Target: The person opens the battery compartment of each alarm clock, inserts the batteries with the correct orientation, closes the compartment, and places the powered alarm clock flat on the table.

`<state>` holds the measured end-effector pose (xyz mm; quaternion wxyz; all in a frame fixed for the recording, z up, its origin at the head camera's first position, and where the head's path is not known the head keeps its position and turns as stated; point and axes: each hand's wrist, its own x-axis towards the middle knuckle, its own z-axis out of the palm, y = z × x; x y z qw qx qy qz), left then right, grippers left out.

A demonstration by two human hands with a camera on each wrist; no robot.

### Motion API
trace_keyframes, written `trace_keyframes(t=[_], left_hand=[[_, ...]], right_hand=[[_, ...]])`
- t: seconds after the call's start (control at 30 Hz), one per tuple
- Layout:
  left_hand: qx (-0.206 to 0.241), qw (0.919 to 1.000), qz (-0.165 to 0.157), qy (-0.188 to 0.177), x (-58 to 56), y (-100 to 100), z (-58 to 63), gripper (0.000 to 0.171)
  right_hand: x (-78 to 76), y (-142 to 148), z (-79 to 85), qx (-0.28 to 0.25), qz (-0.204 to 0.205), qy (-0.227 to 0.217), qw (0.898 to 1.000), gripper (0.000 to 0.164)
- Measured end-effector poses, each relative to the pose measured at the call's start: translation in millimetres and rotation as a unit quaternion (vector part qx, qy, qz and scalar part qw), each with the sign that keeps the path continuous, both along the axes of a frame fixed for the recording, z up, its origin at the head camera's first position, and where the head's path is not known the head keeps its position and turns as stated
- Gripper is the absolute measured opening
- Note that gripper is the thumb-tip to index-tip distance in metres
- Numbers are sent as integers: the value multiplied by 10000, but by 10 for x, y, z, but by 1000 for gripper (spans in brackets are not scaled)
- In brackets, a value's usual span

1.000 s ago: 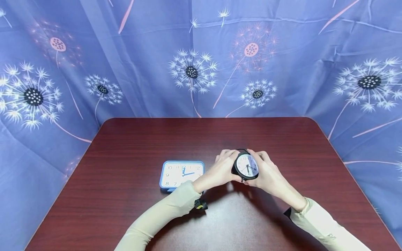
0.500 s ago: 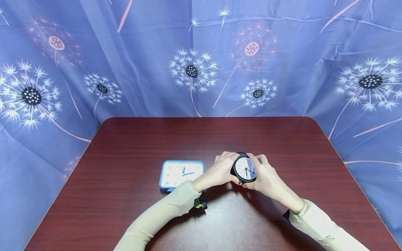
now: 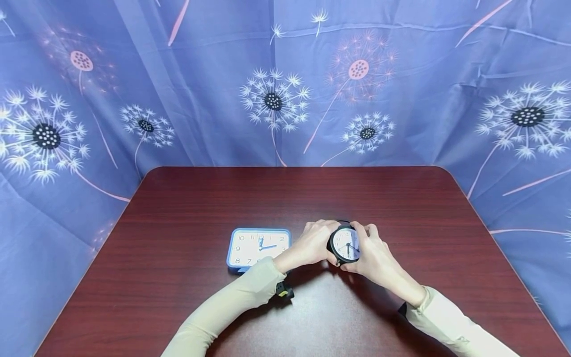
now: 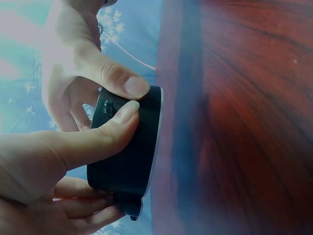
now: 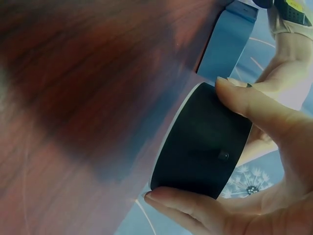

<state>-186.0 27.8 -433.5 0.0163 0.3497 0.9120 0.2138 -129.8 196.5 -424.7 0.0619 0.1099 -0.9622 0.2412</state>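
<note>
A round black alarm clock with a white dial is held between both hands, dial facing up toward the head camera. My left hand grips its left side, and my right hand grips its right side. In the left wrist view, both thumbs press the black casing close together, beside a small knob. From the right wrist, the right thumb and fingers span the casing. A blue rectangular clock stands left of the hands, its lower right partly covered by the left forearm.
The dark red wooden table has rounded far corners. Blue curtains with dandelion prints hang behind it and at both sides. A black wrist device with a yellow mark shows under the left cuff.
Both hands have moved the round alarm clock slightly left and nearer the person, the right arm following. The blue clock has stayed put.
</note>
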Motion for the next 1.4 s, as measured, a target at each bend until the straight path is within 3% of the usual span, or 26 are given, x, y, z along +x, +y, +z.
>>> trace_keyframes(t=[0.37, 0.7, 1.1, 1.4], left_hand=[[-115, 9999, -20, -127, -27, 22, -71, 69], [-368, 9983, -203, -392, -55, 9, -65, 72], [-519, 9972, -196, -501, -64, 19, -82, 71], [-592, 9943, -259, -850, -56, 13, -87, 75]], right_hand=[[-26, -38, -76, 146, -107, 6, 9998, 97], [-53, -76, -140, 216, -238, -73, 9995, 91], [-46, -107, -159, 493, -432, -33, 9978, 93], [9, -74, -143, 728, -518, -192, 9958, 96]])
